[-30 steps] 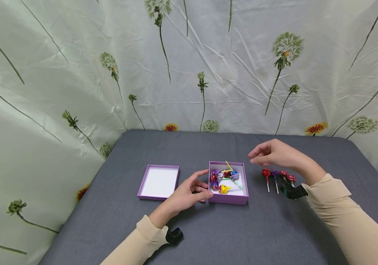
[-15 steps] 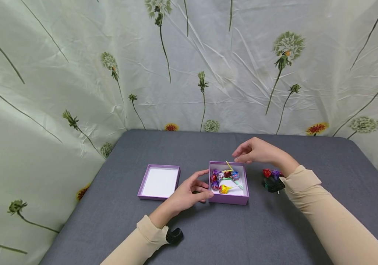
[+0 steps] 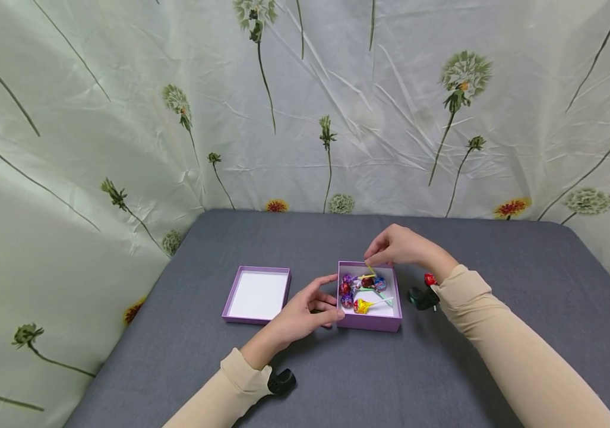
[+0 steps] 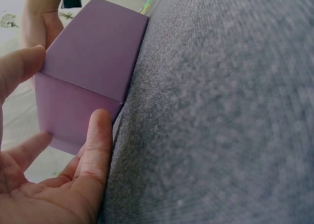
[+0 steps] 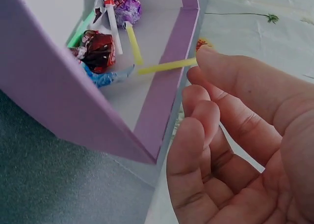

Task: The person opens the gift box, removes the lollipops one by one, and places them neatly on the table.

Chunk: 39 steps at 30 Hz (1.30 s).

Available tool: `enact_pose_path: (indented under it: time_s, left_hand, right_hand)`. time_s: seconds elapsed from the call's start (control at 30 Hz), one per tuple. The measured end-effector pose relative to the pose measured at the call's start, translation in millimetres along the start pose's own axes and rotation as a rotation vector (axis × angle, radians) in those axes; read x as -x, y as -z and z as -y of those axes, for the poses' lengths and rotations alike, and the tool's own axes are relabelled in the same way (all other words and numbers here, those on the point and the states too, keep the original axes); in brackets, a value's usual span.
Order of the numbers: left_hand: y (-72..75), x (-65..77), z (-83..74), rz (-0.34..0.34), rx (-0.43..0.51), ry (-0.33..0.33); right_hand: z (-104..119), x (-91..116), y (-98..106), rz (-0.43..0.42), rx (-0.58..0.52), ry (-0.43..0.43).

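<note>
A purple box [image 3: 370,321] with a white inside stands open on the grey table, several wrapped lollipops in it. My left hand [image 3: 305,307] rests against the box's left side, its fingers spread and its thumb at the near corner. Over the back rim, my right hand [image 3: 406,245] pinches the end of a yellow stick between thumb and index finger. That stick belongs to a lollipop [image 5: 167,66] that leans inside the box, a blue wrapper [image 5: 105,77] at its lower end. A yellow-wrapped lollipop [image 3: 361,306] lies near the front of the box.
The purple-rimmed box lid [image 3: 256,295], white inside, lies to the left. Right of the box, a red lollipop [image 3: 430,279] shows beside the right wrist's black camera band [image 3: 422,299]; the arm hides others there. A flower-print curtain [image 3: 305,119] hangs behind the table.
My right hand has moved left from above the loose lollipops to the back rim of the box and has taken hold of a yellow stick. The left hand and box stay put.
</note>
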<state>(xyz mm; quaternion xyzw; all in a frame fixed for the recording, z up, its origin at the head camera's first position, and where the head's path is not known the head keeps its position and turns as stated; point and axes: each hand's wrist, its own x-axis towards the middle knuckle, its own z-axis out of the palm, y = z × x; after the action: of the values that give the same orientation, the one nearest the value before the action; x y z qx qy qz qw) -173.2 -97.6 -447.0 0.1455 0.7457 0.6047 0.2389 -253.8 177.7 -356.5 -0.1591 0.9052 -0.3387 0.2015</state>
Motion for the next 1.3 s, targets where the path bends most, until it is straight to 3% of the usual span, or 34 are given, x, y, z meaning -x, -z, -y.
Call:
enact_pose_path:
  time_s: [0.57,1.3]
  left_hand:
    - [0.3,-2.7,1.1,0.002,0.003,-0.008]
    - [0.2,-0.1,1.8,-0.001,-0.007,-0.001]
  right_hand:
    - [1.3,-4.8,-5.2,-0.056,0.068,0.015]
    - [2.3,5.5,-2.2,-0.099,-0.016,-0.032]
